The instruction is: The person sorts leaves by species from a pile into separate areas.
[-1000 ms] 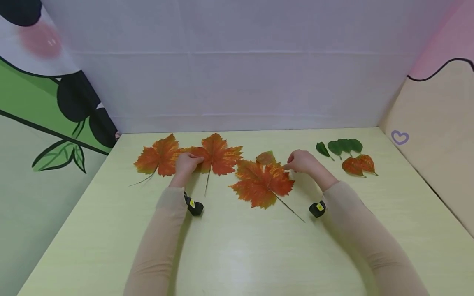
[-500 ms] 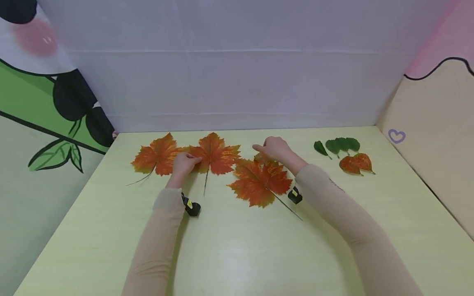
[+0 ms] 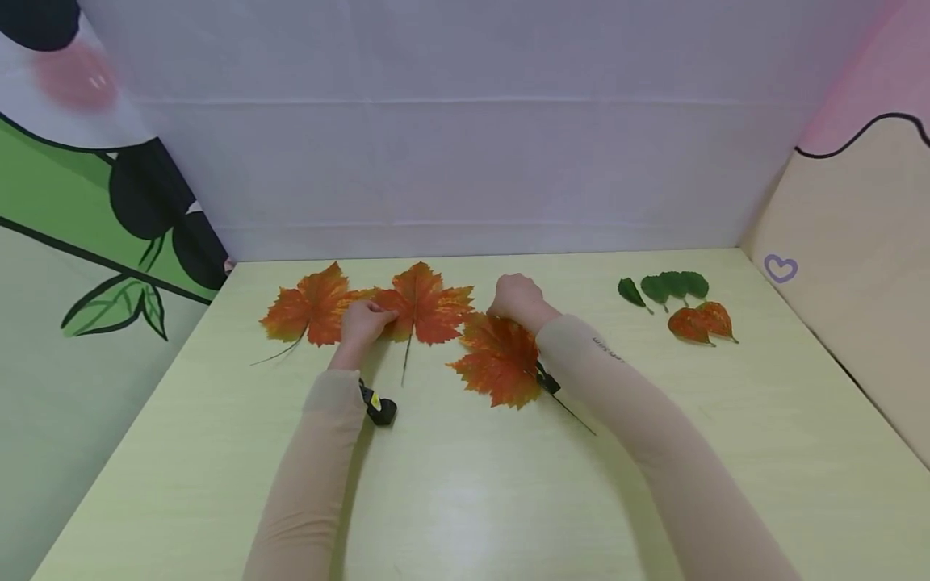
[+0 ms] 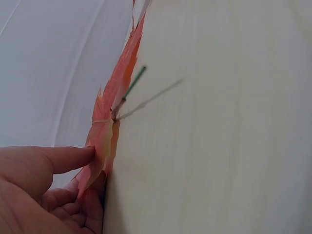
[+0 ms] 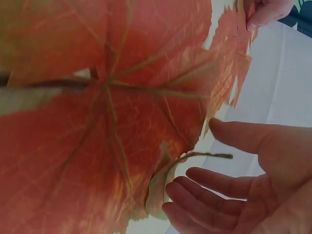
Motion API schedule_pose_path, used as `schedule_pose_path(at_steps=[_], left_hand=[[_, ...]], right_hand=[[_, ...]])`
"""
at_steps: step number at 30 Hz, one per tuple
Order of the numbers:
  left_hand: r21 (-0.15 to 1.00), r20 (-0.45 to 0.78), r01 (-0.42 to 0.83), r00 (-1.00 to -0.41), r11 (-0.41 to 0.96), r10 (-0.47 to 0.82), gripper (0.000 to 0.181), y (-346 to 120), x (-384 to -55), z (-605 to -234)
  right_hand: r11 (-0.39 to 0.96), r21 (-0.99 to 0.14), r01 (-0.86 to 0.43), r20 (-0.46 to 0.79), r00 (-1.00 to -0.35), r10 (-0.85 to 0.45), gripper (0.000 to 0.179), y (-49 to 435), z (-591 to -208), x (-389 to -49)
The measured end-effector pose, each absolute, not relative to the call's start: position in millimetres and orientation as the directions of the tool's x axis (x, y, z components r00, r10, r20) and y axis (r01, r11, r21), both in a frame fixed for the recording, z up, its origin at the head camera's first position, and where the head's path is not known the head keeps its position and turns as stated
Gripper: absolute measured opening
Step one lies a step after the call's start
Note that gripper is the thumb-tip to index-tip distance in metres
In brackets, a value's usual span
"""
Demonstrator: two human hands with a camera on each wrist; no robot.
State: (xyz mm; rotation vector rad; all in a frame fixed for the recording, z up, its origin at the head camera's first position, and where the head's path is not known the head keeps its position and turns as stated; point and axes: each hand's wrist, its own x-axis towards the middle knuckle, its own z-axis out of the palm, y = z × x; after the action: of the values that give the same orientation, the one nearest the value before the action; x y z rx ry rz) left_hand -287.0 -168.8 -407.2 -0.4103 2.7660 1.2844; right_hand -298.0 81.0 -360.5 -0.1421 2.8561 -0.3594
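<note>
My left hand [image 3: 363, 323] pinches the left lobe of the middle orange artificial maple leaf [image 3: 436, 307], thumb on one face and fingers behind it. In the left wrist view this leaf [image 4: 109, 112] is seen edge-on, its green stem sticking out. My right hand [image 3: 517, 297] is at the far edge of the right maple leaf [image 3: 501, 355]. In the right wrist view, the fingers of my right hand [image 5: 239, 180] are extended, with thumb and fingers apart. They are beside a small curled leaf [image 5: 158, 190] with a thin stem; whether they touch it I cannot tell.
A left maple leaf [image 3: 312, 298] lies against the middle one on the pale table [image 3: 465, 484]. Several small green leaves [image 3: 674, 284] and two small orange-red leaves [image 3: 690, 324] lie at the back right. A pale cloth wall [image 3: 465, 161] stands behind the table.
My right hand has moved left from the right edge of the right maple leaf to its far edge, covering the small leaf in the head view. My left hand keeps its pinch.
</note>
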Motion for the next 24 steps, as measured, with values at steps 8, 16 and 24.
schedule_pose_path(at_steps=[8, 16, 24], left_hand=[[0.735, -0.184, -0.281, -0.959, 0.617, -0.218, 0.029, -167.9, -288.4, -408.1], [0.738, -0.177, -0.279, -0.959, 0.614, -0.223, 0.028, -166.9, -287.4, -407.1], [0.749, -0.189, -0.283, -0.958, 0.599, -0.216, 0.027, -166.0, -288.0, -408.3]], right_hand=[[0.977, -0.191, -0.097, -0.222, -0.965, -0.139, 0.015, 70.7, -368.1, -297.4], [0.975, -0.191, -0.11, -0.204, -0.968, -0.149, 0.016, 70.9, -367.1, -296.3], [0.981, -0.181, -0.062, -0.182, -0.979, -0.096, 0.011, 77.3, -367.0, -295.2]])
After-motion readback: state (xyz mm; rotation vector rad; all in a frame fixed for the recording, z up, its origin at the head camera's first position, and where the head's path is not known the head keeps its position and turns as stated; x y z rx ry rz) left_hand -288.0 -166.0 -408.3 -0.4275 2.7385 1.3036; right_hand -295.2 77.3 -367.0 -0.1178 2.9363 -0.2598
